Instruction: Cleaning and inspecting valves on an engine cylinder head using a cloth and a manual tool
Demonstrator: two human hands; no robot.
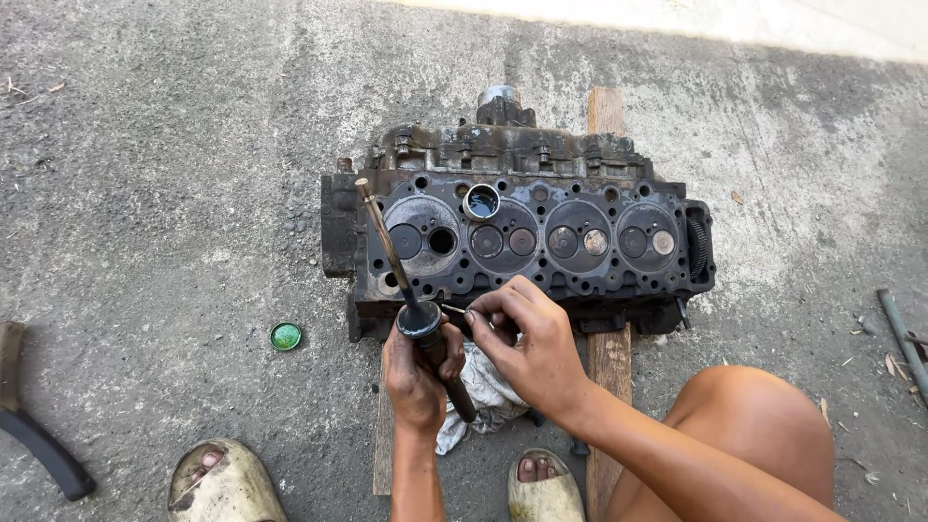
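A dirty black cylinder head lies face-up on the concrete, showing four combustion chambers with valves; one port in the leftmost chamber is an empty hole. A small open tin rests on it. My left hand grips a dark tool handle with an engine valve on its end, stem pointing up and left. My right hand pinches a thin stick whose tip touches the valve head. A grey rag lies under my hands.
Wooden planks lie under the cylinder head. A green lid sits on the concrete at the left. A curved dark bar is at far left, a thin pipe at far right. My sandalled feet and right knee fill the bottom.
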